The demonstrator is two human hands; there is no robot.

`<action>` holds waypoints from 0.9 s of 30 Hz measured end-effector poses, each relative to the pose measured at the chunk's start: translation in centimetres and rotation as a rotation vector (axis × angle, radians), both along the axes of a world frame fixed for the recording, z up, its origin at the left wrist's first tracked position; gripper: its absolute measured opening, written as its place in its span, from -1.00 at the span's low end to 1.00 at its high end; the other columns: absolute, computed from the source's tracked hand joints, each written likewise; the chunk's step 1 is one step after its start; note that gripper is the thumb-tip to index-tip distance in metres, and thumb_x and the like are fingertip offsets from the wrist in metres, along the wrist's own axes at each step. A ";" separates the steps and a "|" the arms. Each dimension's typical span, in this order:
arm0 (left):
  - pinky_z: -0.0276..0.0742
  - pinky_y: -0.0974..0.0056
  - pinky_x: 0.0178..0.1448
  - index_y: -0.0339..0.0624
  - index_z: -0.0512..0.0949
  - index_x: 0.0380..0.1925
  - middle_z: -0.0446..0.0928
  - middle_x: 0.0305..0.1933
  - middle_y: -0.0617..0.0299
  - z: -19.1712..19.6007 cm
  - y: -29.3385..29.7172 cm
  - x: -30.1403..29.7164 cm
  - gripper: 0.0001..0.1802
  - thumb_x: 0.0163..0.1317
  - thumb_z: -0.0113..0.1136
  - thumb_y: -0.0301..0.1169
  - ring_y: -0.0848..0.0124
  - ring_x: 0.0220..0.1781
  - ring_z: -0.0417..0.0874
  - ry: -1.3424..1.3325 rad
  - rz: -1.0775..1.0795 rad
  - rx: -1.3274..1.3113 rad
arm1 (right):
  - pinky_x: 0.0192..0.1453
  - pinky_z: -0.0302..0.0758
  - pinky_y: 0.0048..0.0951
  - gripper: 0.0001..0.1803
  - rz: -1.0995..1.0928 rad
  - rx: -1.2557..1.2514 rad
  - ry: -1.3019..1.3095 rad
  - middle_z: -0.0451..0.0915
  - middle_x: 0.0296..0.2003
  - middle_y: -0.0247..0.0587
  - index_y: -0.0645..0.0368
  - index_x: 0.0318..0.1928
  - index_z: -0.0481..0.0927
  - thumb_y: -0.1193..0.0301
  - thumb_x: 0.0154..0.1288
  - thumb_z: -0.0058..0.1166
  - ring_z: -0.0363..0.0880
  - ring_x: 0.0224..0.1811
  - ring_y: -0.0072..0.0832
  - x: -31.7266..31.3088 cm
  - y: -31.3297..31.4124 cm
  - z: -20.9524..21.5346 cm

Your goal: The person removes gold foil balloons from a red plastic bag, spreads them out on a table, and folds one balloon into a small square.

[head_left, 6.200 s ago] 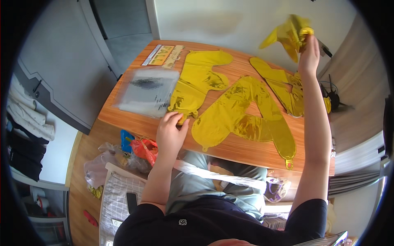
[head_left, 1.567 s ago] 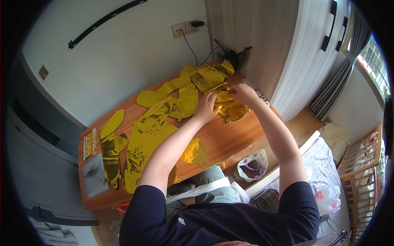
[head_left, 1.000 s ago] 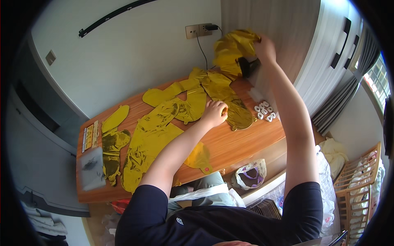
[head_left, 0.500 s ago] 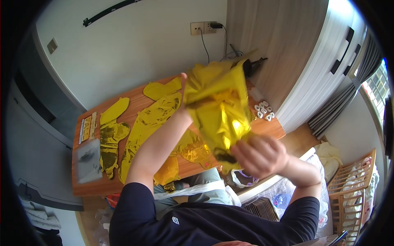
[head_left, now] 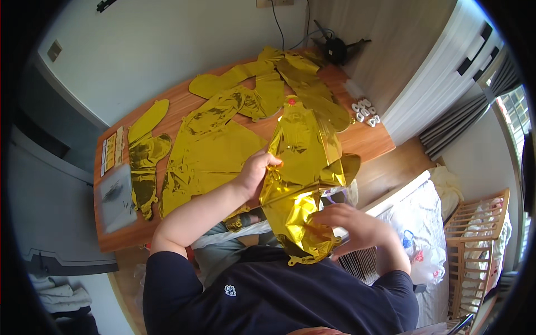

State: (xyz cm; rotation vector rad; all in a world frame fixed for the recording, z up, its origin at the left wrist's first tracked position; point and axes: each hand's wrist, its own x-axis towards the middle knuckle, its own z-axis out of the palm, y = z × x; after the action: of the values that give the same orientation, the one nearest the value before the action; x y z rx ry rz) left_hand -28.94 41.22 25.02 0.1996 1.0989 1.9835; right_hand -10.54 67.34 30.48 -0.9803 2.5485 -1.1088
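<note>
Dark T-shirt [head_left: 312, 296] at bottom centre. Right hand [head_left: 360, 226], right of lower centre: fingers part-bent, at the lower right of the held foil; can't tell whether it pinches it. Gold foil balloon [head_left: 304, 151], uninflated and creased, is held up around the centre, in front of the table's near edge; lower end close to the shirt, red-spotted end toward the top. Left hand [head_left: 258, 172], just left of centre, pinches the balloon's left edge, thumb on top.

Wooden table [head_left: 365, 139] behind. On it: clear plastic sleeve [head_left: 116, 198], left; card strip [head_left: 111, 151] just above it; flat gold balloon [head_left: 146, 148] right of those. Large flat balloon [head_left: 209, 151] left of centre, more gold foil [head_left: 307, 78] at upper centre. Small white rings [head_left: 365, 110] bunched upper right, black router [head_left: 335, 50] at the far corner. Wooden crib [head_left: 472, 251] lower right; grey curtain [head_left: 472, 117] right, hanging beside the window.
</note>
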 end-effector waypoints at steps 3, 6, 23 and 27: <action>0.51 0.19 0.37 -0.29 0.28 0.50 0.57 0.29 0.05 2.7 -0.9 3.6 -0.25 0.22 -0.02 -0.53 0.28 0.26 0.62 0.142 -0.012 -0.011 | 0.54 0.32 -0.10 0.07 -0.135 -0.135 -0.445 0.54 0.34 -0.05 0.20 0.41 0.47 -0.24 0.05 0.53 0.51 0.39 -0.16 0.9 6.2 -3.0; 0.38 0.22 0.48 -0.29 0.22 0.54 0.52 0.38 0.08 1.8 -2.2 5.2 -0.23 0.26 -0.02 -0.55 0.32 0.37 0.53 0.292 -0.074 -0.092 | 0.55 0.28 -0.13 0.20 -0.367 -0.701 -0.719 0.45 0.45 -0.10 0.30 0.53 0.28 -0.46 0.26 0.15 0.43 0.47 -0.28 0.4 4.5 -6.3; 0.48 0.35 0.27 -0.25 0.42 0.29 0.56 0.19 0.26 -0.4 -3.4 5.8 -0.53 0.41 0.26 -0.57 0.51 0.16 0.58 0.549 0.543 -0.022 | 0.09 0.64 -0.48 -0.64 -0.691 -1.023 -0.036 0.72 0.02 -0.26 0.27 0.25 0.53 0.55 0.51 0.19 0.71 -0.02 -0.50 -7.5 -4.0 -1.2; 0.47 0.40 0.18 -0.22 0.55 0.16 0.62 0.06 0.33 -1.1 -3.6 6.9 -0.71 0.47 0.21 -0.52 0.57 0.07 0.58 0.421 0.591 0.008 | 0.05 0.64 -0.52 -0.69 -0.691 -1.165 -0.039 0.72 0.01 -0.27 0.26 0.22 0.57 0.54 0.54 0.14 0.72 -0.05 -0.51 -7.0 -4.1 -0.6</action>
State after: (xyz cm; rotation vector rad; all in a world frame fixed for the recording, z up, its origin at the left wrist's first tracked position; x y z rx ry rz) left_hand -22.02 37.62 23.96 0.3367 1.5504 2.5418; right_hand -17.56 63.25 29.86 -0.1042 2.0843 -2.8824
